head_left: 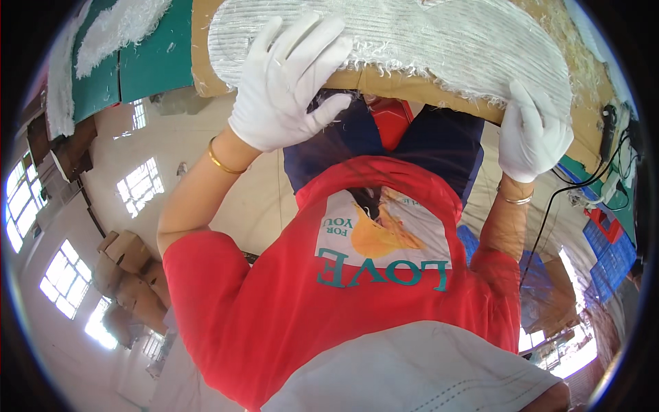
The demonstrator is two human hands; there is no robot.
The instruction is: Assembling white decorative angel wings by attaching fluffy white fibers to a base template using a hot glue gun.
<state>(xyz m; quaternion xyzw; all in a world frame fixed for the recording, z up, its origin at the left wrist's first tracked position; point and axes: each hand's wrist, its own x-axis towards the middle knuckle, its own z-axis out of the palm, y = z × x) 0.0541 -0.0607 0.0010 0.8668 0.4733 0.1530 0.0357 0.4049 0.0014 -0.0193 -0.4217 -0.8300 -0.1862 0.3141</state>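
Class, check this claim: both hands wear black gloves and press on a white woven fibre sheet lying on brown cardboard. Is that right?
Not quite. In the head view the gloves are white, not black. The left hand and right hand do press on the white woven fibre sheet lying on brown cardboard.

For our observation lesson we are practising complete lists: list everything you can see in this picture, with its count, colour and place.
woven sheet: one, white, frayed edge, top centre on the board
cardboard board: one, brown, under the sheet
work surface: green, top left
fibre scraps: white, on the green surface
cardboard boxes: several, brown, left
cables: black, right
crates: blue, right edge
shirt: one, red, printed, centre
bangles: two, gold, one on each wrist
left hand: white glove, spread on the sheet's edge
right hand: white glove, curled at the sheet's right end
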